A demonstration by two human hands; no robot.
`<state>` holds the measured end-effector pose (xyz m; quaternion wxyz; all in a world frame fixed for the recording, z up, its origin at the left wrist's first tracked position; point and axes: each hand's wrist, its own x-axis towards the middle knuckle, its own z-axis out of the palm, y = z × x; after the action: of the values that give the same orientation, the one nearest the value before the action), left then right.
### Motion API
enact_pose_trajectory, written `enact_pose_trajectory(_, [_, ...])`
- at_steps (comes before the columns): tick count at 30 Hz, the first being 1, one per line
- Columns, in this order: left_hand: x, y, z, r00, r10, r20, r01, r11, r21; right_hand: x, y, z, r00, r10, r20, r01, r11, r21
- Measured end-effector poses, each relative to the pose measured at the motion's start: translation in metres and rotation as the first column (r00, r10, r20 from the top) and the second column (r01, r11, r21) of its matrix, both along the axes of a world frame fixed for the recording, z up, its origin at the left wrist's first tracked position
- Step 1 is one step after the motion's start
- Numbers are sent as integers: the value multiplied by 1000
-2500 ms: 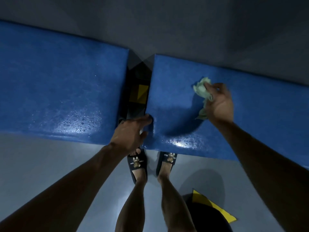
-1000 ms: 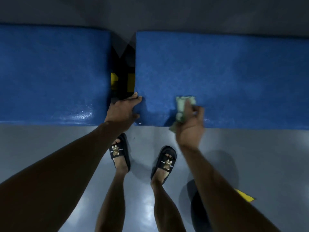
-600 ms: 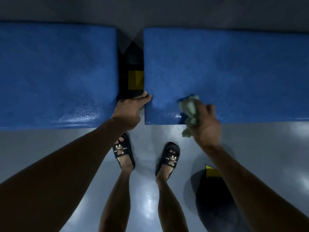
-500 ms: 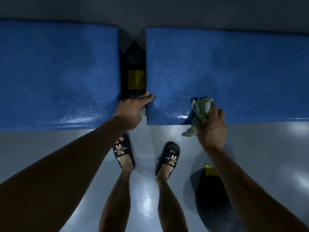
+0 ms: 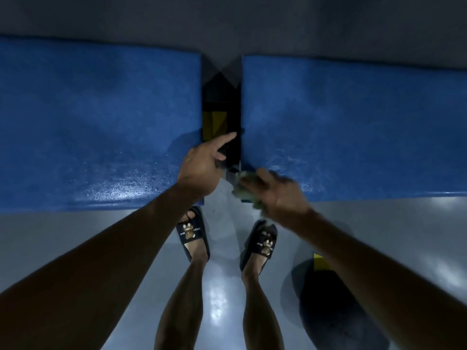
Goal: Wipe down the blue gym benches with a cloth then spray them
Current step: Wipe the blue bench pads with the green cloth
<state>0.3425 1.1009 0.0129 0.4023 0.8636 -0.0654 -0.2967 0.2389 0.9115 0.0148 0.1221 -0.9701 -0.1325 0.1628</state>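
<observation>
Two blue gym benches lie side by side, the left bench (image 5: 96,127) and the right bench (image 5: 353,127), with a dark gap (image 5: 221,109) between them. Both pads glisten wet near their front edges. My right hand (image 5: 280,195) grips a crumpled pale green cloth (image 5: 246,184) at the front left corner of the right bench; hand and cloth are blurred. My left hand (image 5: 202,164) hovers over the front right corner of the left bench, forefinger stretched across the gap, holding nothing.
Grey glossy floor (image 5: 75,236) runs in front of the benches. My feet in black slides (image 5: 193,234) stand just below the gap. A dark round object with a yellow patch (image 5: 326,294) lies on the floor at the right. A yellow marking (image 5: 214,125) shows inside the gap.
My right hand swept the cloth left along the right bench's front edge to its corner. My left hand let go of that corner and lifted, forefinger now pointing over the gap.
</observation>
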Motion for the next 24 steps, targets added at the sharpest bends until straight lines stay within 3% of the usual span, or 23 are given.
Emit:
enact_pose_trajectory(2, [4,4,0,1000,7,8,-7,1000,2,34,-28,1,996,1,92,8,995,-96])
enact_pose_trajectory(5, [11,9,0,1000,11,7,-11,1000,14,74,-40,-3,966,-219,141,240,957,-161])
enact_pose_trajectory(7, [15,15,-1,1000,10,5,-10,1000,-3,68,-25,-5,961,-229,153,254,952,-171])
enact_pose_trajectory(10, [19,26,-2,1000,-3,14,4,1000,-28,16,6,-7,997,-19,76,31,985,-169])
enact_pose_trajectory(14, [12,34,-2,997,-67,28,68,997,-21,-35,19,-6,967,249,-45,-253,956,-147])
enact_pose_trajectory(18, [1,35,-7,999,-44,19,44,999,-3,11,4,-8,899,436,-31,-433,878,-204])
enact_pose_trajectory(22, [-2,35,-14,999,0,35,0,1000,-22,127,-26,-20,977,177,118,-127,931,-341])
enact_pose_trajectory(24, [0,33,-10,999,25,43,-24,999,-35,151,-25,-16,984,93,154,-37,943,-331])
